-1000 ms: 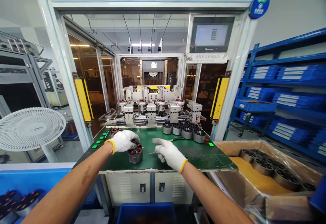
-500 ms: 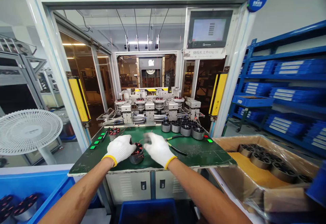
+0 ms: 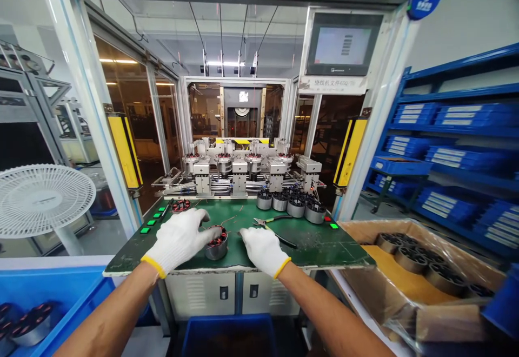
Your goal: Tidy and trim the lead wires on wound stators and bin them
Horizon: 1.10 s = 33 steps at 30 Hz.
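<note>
Left hand [image 3: 178, 239] grips wound stator [image 3: 216, 243] on green table [image 3: 324, 246]; right hand [image 3: 263, 249] beside it.

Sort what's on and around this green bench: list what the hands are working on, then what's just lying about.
In hand:
left hand
wound stator
right hand
loose wire end

Lying about:
pliers
row of unwound cores
second wound stator
cardboard box of cores
fan

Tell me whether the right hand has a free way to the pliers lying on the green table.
Probably yes. The right hand rests on the green table just left of the pliers, which lie uncovered on bare surface. Nothing stands between them; the row of stators sits farther back.
</note>
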Available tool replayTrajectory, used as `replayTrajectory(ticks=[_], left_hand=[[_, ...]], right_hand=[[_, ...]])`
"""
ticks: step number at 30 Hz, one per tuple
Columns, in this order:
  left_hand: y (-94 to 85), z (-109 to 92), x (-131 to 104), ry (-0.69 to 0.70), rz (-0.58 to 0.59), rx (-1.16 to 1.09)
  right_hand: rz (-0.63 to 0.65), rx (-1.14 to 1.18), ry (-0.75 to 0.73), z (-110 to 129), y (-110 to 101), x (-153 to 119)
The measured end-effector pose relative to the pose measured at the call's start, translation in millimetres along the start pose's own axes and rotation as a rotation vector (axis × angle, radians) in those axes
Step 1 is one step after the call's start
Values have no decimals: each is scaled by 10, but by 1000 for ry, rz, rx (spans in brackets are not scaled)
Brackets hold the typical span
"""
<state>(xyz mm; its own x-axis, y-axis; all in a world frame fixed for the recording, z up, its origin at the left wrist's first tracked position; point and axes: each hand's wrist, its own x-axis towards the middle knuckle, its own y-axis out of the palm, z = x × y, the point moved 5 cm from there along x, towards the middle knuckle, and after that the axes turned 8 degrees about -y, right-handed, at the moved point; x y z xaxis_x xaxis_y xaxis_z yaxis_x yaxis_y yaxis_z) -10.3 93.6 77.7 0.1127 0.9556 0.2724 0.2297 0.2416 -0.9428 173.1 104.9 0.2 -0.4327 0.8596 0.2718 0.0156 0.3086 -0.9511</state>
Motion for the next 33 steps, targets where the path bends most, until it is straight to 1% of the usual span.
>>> replayTrajectory(ticks=[1, 3, 4, 5, 6, 7, 8, 10, 11, 12, 13, 14, 15, 16, 17, 18, 19, 20, 21, 22, 23, 24, 25, 26, 27, 28, 29, 30, 31, 32, 33], left_hand=[[-42, -101, -76, 128, -46, 17], [-45, -297, -233, 394, -100, 59], [-19, -347, -286, 473, -116, 71], [4, -342, -304, 484, -138, 54], [17, -274, -285, 426, -167, 1], [21, -138, -239, 304, -206, -85], [26, 59, -182, 130, -247, -184], [100, 549, -99, -283, -282, -360], [176, 774, -81, -457, -259, -393], [278, 946, -64, -561, -186, -407], [386, 1067, -47, -599, -103, -430], [487, 1149, -34, -601, -29, -432], [571, 1198, -26, -577, 30, -432], [626, 1228, -22, -547, 65, -427], [646, 1246, -22, -523, 88, -419], [627, 1255, -24, -505, 104, -411], [564, 1257, -28, -493, 115, -403], [453, 1253, -35, -492, 111, -383], [293, 1236, -43, -491, 82, -351], [96, 1194, -52, -481, 29, -306], [-138, 1136, -66, -488, -74, -253], [-371, 1032, -78, -458, -182, -217], [-568, 883, -83, -390, -255, -192], [-714, 713, -81, -321, -293, -167], [-804, 522, -71, -227, -303, -145], [-815, 296, -51, -59, -250, -111], [-764, 72, -42, 134, -181, -61], [-657, -123, -46, 327, -99, 3], [-507, -267, -57, 491, -12, 75], [-342, -348, -59, 597, 58, 139], [-177, -377, -44, 646, 112, 186]], right_hand=[[-2, -7, -1, 6, 4, 5], [-7, -16, 2, 8, 9, 11], [-10, -19, 5, 5, 10, 11], [-13, -20, 8, 0, 10, 9], [-17, -20, 8, -5, 10, 6], [-19, -18, 7, -10, 10, 2], [-22, -16, 3, -14, 11, -1], [-25, -10, -6, -19, 15, -2], [-25, -8, -9, -22, 20, 0], [-23, -7, -10, -26, 26, 5], [-21, -6, -11, -30, 32, 12], [-19, -6, -14, -35, 39, 19], [-18, -5, -17, -41, 45, 25], [-18, -5, -20, -47, 47, 28], [-19, -6, -21, -52, 44, 25], [-18, -8, -20, -53, 34, 14], [-24, -8, -17, -47, 11, -6], [-42, -6, -13, -30, -29, -35], [-75, -2, -15, 5, -88, -71], [-118, 2, -31, 65, -162, -110], [-164, 5, -65, 154, -245, -148], [-203, 4, -114, 266, -329, -178], [-229, -2, -172, 397, -402, -197], [-235, -14, -231, 534, -456, -201], [-229, -28, -283, 667, -488, -193], [-216, -44, -322, 786, -497, -177], [-206, -63, -346, 883, -486, -158], [-202, -82, -357, 957, -459, -145], [-206, -101, -361, 1008, -422, -144], [-219, -118, -364, 1042, -378, -160], [-235, -129, -373, 1065, -333, -195]])
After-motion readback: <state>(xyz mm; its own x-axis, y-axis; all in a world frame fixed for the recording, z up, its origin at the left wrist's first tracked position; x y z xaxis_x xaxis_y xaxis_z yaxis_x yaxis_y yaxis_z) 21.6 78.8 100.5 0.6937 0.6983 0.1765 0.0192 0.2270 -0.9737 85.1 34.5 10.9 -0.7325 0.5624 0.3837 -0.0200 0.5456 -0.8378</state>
